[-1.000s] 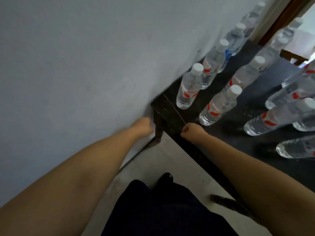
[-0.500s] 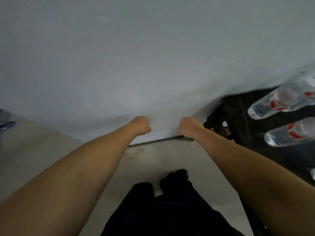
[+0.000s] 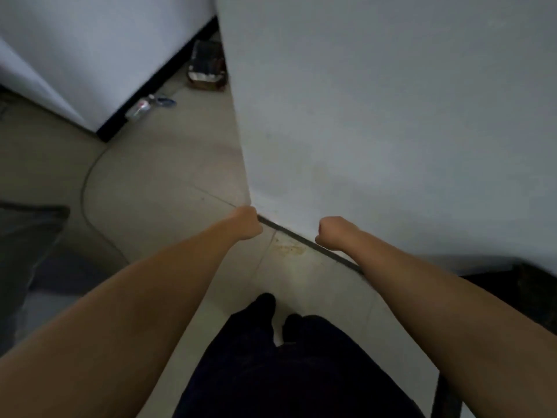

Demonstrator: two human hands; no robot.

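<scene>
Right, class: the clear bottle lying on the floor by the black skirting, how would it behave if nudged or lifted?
The bottle lies on its side, so a nudge would probably roll it along the smooth floor. It looks like thin clear plastic, so likely light and squashy rather than breakable. The blur hides how full it is.

Dim, bluish indoor light. Close ahead, a plain white wall [image 3: 391, 116] ending in a vertical corner, with a dark strip [image 3: 289, 233] along its base. Below, pale tiled floor [image 3: 168, 176], stained near the strip. Farther left, a second white wall [image 3: 90, 40] with black skirting [image 3: 156, 79]; beside it a fallen bottle [image 3: 138, 107] and a small dark crate [image 3: 206, 67]. At the right edge, dark furniture [image 3: 524, 285].
</scene>
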